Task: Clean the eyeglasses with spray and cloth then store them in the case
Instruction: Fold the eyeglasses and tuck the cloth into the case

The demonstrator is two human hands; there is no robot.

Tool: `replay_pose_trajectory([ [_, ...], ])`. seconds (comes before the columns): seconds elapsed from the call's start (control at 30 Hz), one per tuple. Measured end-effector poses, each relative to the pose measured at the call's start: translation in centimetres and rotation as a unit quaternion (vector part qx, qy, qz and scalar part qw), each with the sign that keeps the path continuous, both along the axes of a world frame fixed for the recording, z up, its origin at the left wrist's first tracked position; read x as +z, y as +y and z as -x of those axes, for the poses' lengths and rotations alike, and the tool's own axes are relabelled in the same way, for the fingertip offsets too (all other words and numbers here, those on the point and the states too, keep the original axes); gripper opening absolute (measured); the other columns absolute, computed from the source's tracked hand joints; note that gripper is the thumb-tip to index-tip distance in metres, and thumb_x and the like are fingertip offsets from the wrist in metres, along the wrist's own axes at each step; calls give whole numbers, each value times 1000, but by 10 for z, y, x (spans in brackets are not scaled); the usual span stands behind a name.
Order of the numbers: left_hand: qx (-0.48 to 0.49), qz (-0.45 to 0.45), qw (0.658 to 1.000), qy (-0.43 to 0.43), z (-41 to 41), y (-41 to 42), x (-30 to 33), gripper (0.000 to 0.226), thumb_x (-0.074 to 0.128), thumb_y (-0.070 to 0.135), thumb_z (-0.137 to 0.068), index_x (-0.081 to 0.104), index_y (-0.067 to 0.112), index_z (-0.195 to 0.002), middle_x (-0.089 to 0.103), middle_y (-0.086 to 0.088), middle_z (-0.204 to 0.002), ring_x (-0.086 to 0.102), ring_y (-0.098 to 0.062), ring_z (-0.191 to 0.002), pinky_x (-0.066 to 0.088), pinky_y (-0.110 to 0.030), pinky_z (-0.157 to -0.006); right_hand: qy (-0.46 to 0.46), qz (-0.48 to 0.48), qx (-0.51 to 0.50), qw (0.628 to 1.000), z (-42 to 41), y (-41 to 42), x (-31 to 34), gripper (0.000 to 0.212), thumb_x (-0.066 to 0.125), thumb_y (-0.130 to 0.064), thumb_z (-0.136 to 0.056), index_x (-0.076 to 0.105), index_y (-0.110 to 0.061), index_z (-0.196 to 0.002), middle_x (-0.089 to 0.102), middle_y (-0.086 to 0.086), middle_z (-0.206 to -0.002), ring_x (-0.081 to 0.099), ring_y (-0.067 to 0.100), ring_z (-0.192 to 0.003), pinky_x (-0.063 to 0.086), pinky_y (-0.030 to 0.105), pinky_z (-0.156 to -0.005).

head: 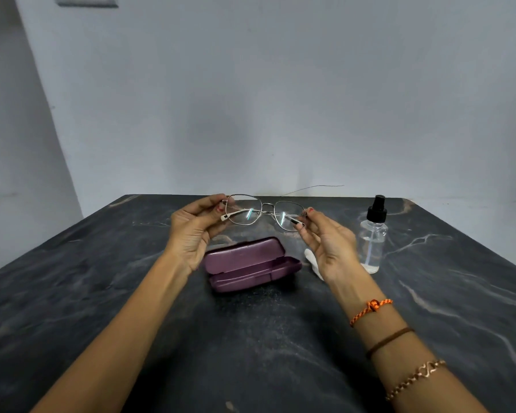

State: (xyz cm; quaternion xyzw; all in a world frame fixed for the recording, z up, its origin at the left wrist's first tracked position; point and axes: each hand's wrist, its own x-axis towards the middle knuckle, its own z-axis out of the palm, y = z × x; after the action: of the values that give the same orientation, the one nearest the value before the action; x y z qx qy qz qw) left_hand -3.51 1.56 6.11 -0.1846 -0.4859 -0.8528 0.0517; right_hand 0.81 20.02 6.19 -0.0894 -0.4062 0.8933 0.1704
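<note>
Head view shows two bare hands held up over a dark marbled surface [280,338]. The left hand [192,231] pinches the left end of the eyeglasses [264,213] with its thumb and fingertips. The right hand [328,236] pinches the right end the same way, and its other fingers are loosely spread. The eyeglasses hang in the air between the two hands, above the surface. Their thin metal frame faces away, and the arms are folded behind the lenses.

Right under the eyeglasses lies a purple case [251,265]. Its lid is open and leans back toward the wall. A small bit of white cloth [312,259] shows just beside the case, partly hidden behind the right hand. A clear spray bottle [373,236] with a black top stands upright near the right hand, on the far right part of the surface.

The right arm wears an orange thread [370,310], a brown band [389,341] and a gold chain [414,380]. A grey wall [265,99] stands behind.
</note>
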Motion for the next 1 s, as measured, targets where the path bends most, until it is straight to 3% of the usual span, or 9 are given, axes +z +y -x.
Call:
replay_pose_trajectory([
  [0.17, 32, 36, 995, -83, -18, -59, -10, 45, 47, -15, -83, 73, 10, -56, 72, -3, -62, 69, -10, -60, 55, -19, -53, -21, -56, -6, 998, -12, -48, -4, 17, 62, 1, -82, 59, -4, -66, 62, 9, -65, 61, 16, -66, 56, 19, -58],
  [0.33, 62, 15, 986, -155, -28, -112, -22, 26, 44, -10, -88, 64, 3, -77, 71, -1, -60, 68, -7, -58, 56, -18, -55, -49, -100, -4, 994, -11, -108, -9, 22, 62, -1, -82, 57, -6, -61, 57, 8, -65, 56, 15, -62, 54, 17, -56],
  [0.43, 85, -34, 976, -198, -28, -139, -32, 27, 46, -5, -89, 66, 2, -73, 71, -4, -59, 69, -9, -57, 55, -20, -49, -78, -102, 21, 992, -5, -141, -15, 26, 61, -1, -83, 55, -6, -59, 56, 8, -65, 55, 15, -60, 54, 21, -57],
  [0.5, 101, -38, 970, -217, -27, -155, -39, 25, 48, -4, -89, 65, 2, -72, 70, -5, -57, 68, -11, -55, 54, -20, -47, -88, -125, 34, 988, -3, -157, -20, 26, 61, -2, -83, 55, -6, -58, 56, 7, -66, 56, 14, -62, 54, 16, -51],
  [0.7, 154, 57, 958, -236, -23, -191, -48, 14, 54, -7, -85, 61, 1, -77, 69, -3, -53, 67, -10, -51, 54, -18, -47, -96, -233, 59, 966, 0, -188, -38, 30, 56, -1, -83, 56, -8, -54, 59, 10, -69, 61, 19, -72, 55, 21, -62],
  [0.77, 204, 112, 946, -225, -18, -193, -50, 16, 57, -8, -82, 63, 4, -73, 68, 0, -50, 66, -7, -48, 52, -16, -46, -98, -260, 76, 958, 0, -193, -45, 28, 53, -2, -85, 58, -10, -58, 64, 14, -80, 65, 23, -81, 55, 24, -66],
  [0.83, 242, 176, 931, -208, -14, -190, -53, 19, 58, -5, -82, 64, 9, -71, 67, 5, -48, 64, -2, -47, 51, -13, -47, -100, -285, 77, 950, 1, -194, -50, 26, 53, -5, -87, 59, -12, -63, 62, 9, -74, 63, 22, -80, 56, 26, -69],
  [0.93, 259, 232, 917, -197, -9, -187, -57, 18, 59, -2, -84, 65, 11, -73, 68, 0, -63, 63, 2, -48, 51, -11, -47, -98, -340, 51, 934, 6, -191, -57, 31, 54, -10, -88, 58, -19, -59, 59, 1, -65, 63, 19, -79, 55, 41, -83],
  [1.0, 265, 252, 910, -194, -7, -186, -59, 15, 59, -1, -85, 66, 9, -77, 66, -1, -70, 62, 3, -48, 49, -10, -47, -92, -352, 44, 930, 7, -191, -60, 30, 54, -12, -88, 58, -22, -60, 62, -2, -68, 66, 21, -85, 53, 43, -87],
])
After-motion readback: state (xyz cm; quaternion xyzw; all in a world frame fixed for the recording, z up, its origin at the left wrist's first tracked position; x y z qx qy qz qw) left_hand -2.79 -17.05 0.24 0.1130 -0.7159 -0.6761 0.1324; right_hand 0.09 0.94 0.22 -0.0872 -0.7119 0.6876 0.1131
